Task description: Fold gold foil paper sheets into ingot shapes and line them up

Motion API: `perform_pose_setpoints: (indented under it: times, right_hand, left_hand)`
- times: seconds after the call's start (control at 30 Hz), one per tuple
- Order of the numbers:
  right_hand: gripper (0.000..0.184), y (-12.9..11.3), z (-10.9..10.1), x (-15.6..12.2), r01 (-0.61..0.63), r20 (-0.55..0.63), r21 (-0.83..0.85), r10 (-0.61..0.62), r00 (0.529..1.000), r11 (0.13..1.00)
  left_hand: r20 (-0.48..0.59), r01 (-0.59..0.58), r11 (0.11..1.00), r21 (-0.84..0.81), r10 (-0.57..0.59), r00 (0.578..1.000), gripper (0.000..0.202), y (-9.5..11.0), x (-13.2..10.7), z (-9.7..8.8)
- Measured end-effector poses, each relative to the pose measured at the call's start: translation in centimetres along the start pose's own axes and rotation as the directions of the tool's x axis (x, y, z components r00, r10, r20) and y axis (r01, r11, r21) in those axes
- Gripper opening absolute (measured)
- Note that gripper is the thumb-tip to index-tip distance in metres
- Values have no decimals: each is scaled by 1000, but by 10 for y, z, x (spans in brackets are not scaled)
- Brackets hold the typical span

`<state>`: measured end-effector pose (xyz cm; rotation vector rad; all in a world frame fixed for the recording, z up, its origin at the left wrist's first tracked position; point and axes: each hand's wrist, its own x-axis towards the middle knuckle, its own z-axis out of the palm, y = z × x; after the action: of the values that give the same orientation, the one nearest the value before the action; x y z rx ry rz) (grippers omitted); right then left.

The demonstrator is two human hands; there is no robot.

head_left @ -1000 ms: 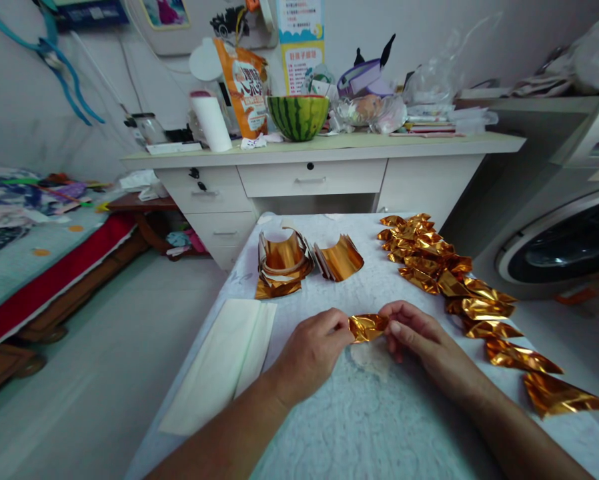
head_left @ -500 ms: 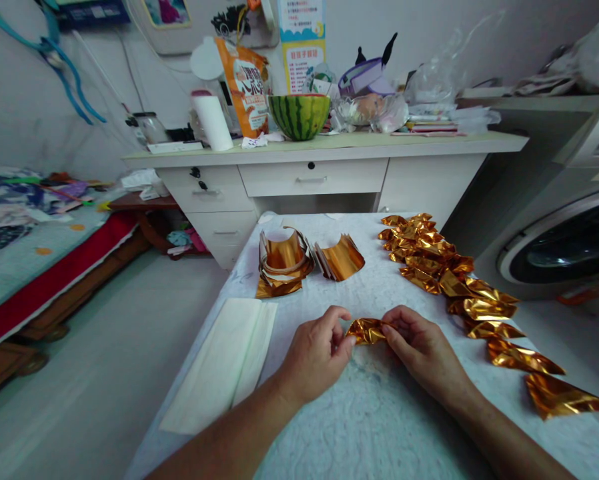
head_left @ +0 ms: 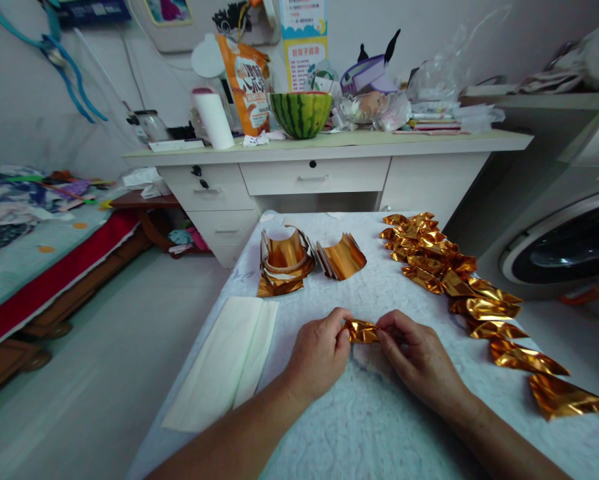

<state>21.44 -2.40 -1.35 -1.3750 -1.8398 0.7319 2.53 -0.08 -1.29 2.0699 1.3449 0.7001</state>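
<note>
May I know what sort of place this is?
Probably a room in a home: a bed at left, a washing machine at right, and a desk holding a cut watermelon.

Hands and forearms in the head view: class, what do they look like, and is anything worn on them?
The left hand and right hand are ungloved. The left forearm and right forearm are bare, with no sleeve as far as the picture reaches. No watch or bracelet is visible. No ring shows either, though some fingers are partly hidden.
</note>
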Motion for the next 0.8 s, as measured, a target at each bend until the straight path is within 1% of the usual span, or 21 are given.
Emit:
perform_pose_setpoints:
  times: [0.1, 0.27, 0.47, 0.57, 0.73, 0.8]
  right_hand:
    - [9, 1, 1, 1, -21, -6, 11, 21, 1000, 1000]
    - [13, 1, 2, 3, -17, 32, 2, 17, 999, 1000]
    - [16, 0, 1, 3, -12, 5, -6, 12, 1000, 1000]
    - [17, 0, 0, 3, 6, 25, -8, -5, 1000, 1000]
    - [18, -1, -1, 3, 61, 53, 10, -62, 997, 998]
    - [19, 0, -1, 3, 66, 56, 11, -67, 996, 998]
  left_hand:
    - [10, -28, 999, 29, 28, 1000, 23, 0, 0, 0]
    - [-4, -67, 996, 60, 67, 998, 25, 1, 0, 0]
    - [-7, -106, 991, 85, 107, 994, 25, 1, 0, -1]
    - [-5, -106, 991, 86, 107, 994, 23, 2, 0, -1]
    - [-40, -104, 988, 117, 110, 993, 22, 1, 0, 0]
    - [-54, -117, 986, 123, 124, 991, 23, 0, 0, 0]
